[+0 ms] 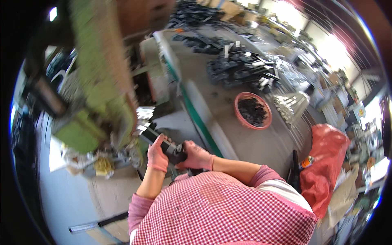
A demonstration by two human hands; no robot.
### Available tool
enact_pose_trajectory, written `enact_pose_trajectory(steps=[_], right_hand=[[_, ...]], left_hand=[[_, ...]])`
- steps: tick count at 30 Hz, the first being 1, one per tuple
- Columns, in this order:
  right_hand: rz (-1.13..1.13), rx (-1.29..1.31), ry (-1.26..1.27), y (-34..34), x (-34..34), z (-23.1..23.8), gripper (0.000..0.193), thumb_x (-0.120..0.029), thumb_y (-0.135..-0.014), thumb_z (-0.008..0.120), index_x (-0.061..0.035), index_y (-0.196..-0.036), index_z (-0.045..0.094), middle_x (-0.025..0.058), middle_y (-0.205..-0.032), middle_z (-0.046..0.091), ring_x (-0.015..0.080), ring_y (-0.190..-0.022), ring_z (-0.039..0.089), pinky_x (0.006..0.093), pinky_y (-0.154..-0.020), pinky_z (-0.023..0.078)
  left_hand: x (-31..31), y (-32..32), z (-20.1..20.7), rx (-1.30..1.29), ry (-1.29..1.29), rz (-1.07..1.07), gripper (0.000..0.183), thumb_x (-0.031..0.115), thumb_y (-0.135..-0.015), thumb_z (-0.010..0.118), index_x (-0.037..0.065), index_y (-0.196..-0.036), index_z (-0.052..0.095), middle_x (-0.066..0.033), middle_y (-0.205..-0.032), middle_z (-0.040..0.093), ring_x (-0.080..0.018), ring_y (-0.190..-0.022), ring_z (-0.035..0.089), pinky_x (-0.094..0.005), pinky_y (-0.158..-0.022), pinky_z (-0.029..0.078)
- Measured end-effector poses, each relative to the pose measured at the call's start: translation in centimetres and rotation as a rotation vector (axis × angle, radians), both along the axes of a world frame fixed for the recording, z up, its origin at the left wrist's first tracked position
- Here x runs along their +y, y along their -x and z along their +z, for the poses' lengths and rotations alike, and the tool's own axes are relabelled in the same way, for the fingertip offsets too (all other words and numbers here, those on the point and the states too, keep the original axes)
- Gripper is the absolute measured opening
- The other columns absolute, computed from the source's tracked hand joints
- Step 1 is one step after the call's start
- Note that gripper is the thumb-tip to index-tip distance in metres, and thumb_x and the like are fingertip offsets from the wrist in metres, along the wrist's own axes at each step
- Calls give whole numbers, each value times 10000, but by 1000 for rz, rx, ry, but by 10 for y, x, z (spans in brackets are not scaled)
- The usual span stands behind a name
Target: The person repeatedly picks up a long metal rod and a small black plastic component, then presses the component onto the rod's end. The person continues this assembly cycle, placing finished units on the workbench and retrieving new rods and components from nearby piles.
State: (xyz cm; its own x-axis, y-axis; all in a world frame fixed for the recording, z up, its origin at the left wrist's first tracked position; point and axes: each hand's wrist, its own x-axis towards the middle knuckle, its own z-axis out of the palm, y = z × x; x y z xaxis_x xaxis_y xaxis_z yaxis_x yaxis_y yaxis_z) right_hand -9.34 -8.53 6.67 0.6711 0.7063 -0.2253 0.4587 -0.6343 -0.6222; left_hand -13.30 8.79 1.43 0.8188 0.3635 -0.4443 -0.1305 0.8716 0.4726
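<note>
Both my hands wear pink gloves and hold a long black part [174, 153] in front of my checked apron [212, 204]. My left hand [157, 157] is closed around its middle, thumb along its side. Closed on the nearer end is my right hand [197, 156]. Shiny metal strips [143, 118] show beyond the part's far end, close to the lower part of a green machine [116, 118]; whether they are joined to the black part, I cannot tell. Motion blur hides the finer shape of the part.
Right of the machine stands a grey table with a green edge [190, 100]. It bears heaps of black parts with metal ends [241, 67], a pink basket of small black pieces [252, 112] and bundled pale strips [292, 107]. A red sack [326, 163] lies to my right.
</note>
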Motion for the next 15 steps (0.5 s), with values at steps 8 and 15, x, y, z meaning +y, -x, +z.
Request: enact_pose_trajectory(steps=[8,15], right_hand=[[118,769,-277,-9,95,13,408,-295,-751,832,5,-990,693,54,-846,674,155,-728,658,305,-677,548],[30,1460,-207,7,121,16,455,-305,-846,762,4,-1137,599,97,-934,665,197,-757,679,333,-653,581]], left_hand=[[28,110,-9,98,-39,240,261,298,-977,612,71,-1105,618,-52,-995,671,-165,-888,647,-303,-787,552],[45,128,15,-42,-386,273,422,319,-984,601,34,-1288,534,-81,-1140,638,-173,-1035,623,-310,-883,501]])
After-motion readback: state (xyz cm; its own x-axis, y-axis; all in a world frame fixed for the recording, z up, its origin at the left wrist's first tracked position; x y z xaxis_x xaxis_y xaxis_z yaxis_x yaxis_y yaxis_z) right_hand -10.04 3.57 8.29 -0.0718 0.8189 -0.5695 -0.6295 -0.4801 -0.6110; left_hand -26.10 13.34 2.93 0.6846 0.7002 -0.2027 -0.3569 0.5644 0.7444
